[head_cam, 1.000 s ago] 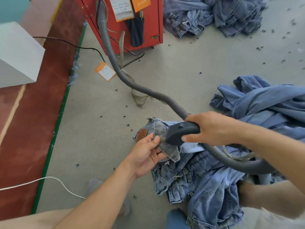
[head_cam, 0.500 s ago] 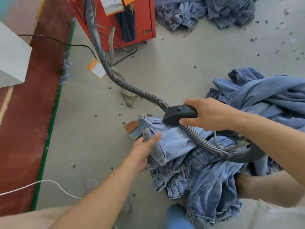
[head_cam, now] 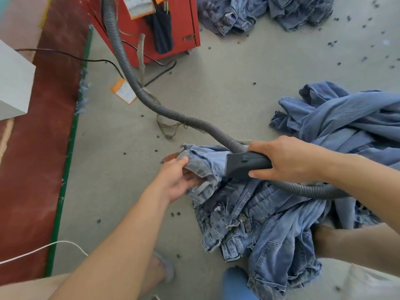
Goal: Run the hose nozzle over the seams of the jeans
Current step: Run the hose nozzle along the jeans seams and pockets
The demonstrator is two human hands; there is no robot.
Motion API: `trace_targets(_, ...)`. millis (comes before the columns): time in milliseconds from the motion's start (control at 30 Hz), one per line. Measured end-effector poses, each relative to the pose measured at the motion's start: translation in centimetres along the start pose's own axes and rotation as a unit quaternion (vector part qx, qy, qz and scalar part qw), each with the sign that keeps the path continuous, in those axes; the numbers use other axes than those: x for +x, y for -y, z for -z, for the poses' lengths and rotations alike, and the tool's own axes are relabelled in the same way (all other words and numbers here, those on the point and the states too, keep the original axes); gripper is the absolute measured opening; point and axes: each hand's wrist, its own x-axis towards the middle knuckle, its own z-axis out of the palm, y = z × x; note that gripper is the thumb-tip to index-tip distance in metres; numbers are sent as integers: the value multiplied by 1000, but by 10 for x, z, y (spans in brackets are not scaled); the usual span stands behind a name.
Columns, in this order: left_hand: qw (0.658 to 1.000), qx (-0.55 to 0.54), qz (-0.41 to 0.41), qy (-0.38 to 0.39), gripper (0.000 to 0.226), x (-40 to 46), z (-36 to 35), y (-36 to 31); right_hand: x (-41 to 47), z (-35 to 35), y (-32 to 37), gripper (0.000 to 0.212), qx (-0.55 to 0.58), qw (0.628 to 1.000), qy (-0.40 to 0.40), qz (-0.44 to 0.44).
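A pair of light blue jeans (head_cam: 264,219) lies crumpled on the grey floor in front of me. My left hand (head_cam: 175,180) grips the waistband end of the jeans and holds it up. My right hand (head_cam: 283,159) is wrapped around the dark grey hose nozzle (head_cam: 244,164), whose mouth presses against the denim just right of my left hand. The ribbed grey hose (head_cam: 151,105) runs from the nozzle up to the red machine and also loops back under my right arm.
A red machine (head_cam: 151,29) stands at the top with cables and an orange tag (head_cam: 123,90) beside it. More jeans are heaped at right (head_cam: 346,118) and top (head_cam: 259,9). A white box (head_cam: 13,83) sits on the red floor strip at left. Lint bits dot the floor.
My left hand went from reaching with straight fingers to gripping the waistband. The nozzle slid down and left onto the fabric near that hand. The camera view shifted slightly.
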Motion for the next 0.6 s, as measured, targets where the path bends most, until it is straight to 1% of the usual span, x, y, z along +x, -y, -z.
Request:
trace_targets(67, 999, -44, 10, 19, 26, -5, -9, -10, -3, 2, -1, 32, 12, 1000, -15, 10)
trace_targets(133, 997, -70, 18, 13, 29, -9, -18, -13, -7, 6, -3, 29, 25, 999, -28, 11)
trace_targets(200, 996, -87, 22, 4, 32, -11, -23, -15, -10, 11, -4, 28, 41, 998, -42, 6)
trace_targets(300, 995, -93, 39, 16, 35, -11, -26, -13, -5, 8, 5, 27, 53, 997, -55, 14)
trace_targets(367, 996, -71, 46, 27, 35, -12, -28, -8, 8, 2, 13, 25, 59, 993, -100, 16)
trace_targets(433, 998, -51, 37, 27, 36, -13, -28, -4, 20, 2, 14, 26, 66, 984, -165, -22)
trace_targets(500, 998, -26, -4, 65, 37, -11, -27, -5, 24, 9, 4, 29, 72, 977, -192, -62)
trace_targets(533, 995, 9, -38, 96, 35, -10, -26, -5, 21, 12, -3, 30, 74, 977, -187, -68)
trace_targets(567, 986, 73, -80, 128, 40, -8, -24, -5, 16, 14, -10, 32, 72, 979, -176, -67)
trace_targets(600, 969, 162, -130, 132, 53, -3, -23, -2, 10, 15, -15, 34, 67, 982, -165, -61)
